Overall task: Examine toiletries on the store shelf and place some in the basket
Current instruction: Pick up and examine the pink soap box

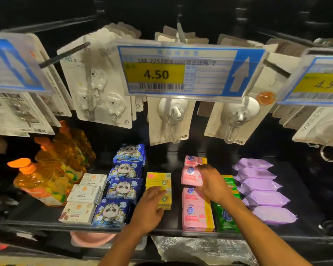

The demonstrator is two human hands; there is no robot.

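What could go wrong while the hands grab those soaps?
The right hand pinches the pink soap pack by one end, so it might slip and drop onto the front pink packs. The left hand rests on the yellow boxes; a nudge could knock them askew.

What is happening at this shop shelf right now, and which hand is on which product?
A person is reaching into a store shelf with both hands. The left hand rests on a yellow box, its fingers laid flat across it. The right hand grips a pink pack from the pink row. Blue panda packs and purple packs lie untouched on either side. No basket is in view.
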